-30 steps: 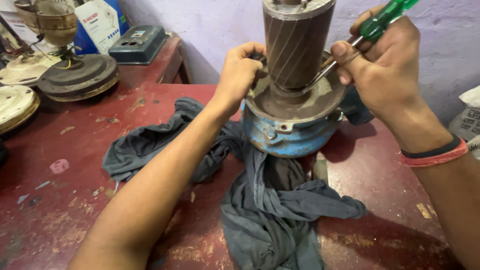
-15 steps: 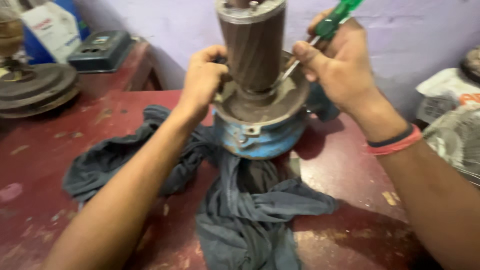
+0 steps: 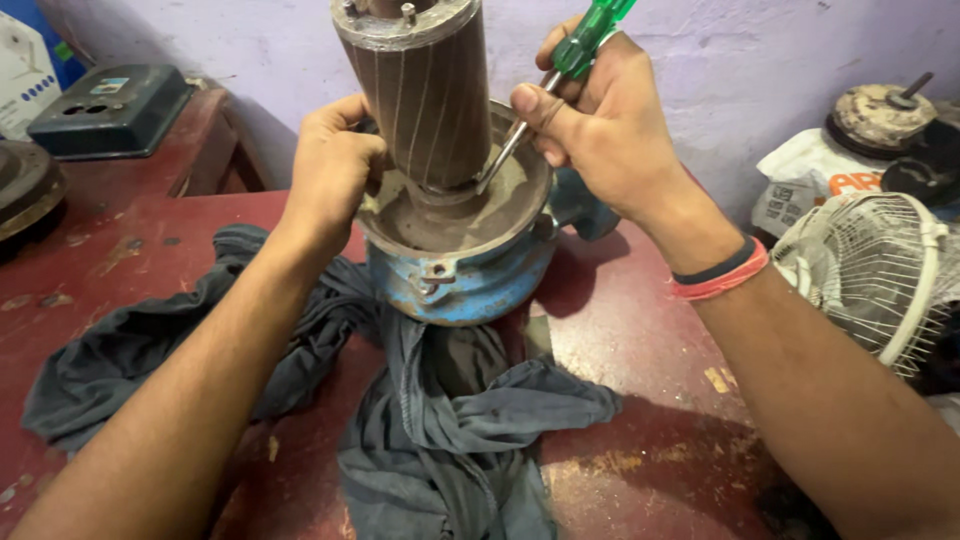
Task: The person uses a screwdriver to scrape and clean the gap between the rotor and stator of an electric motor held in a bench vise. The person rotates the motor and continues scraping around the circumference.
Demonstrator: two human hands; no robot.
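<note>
Rotor [image 3: 420, 95] upright in blue motor housing [image 3: 465, 285], on grey cloth [image 3: 440, 430], table centre | left hand [image 3: 330, 170] clasps housing rim | right hand [image 3: 600, 125] fisted round green screwdriver [image 3: 560, 75], tip at rotor base | step: prying; next likely needs steady leverage.

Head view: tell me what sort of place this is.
Likely a small fan or motor repair workshop: an opened blue motor housing with its rotor on a stained red table, and a wire fan guard nearby.

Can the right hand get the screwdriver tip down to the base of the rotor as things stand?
Probably yes: the right hand holds the green-handled screwdriver slanting into the open blue housing, its tip beside the rotor. The left hand grips the opposite rim, clear of it.
</note>
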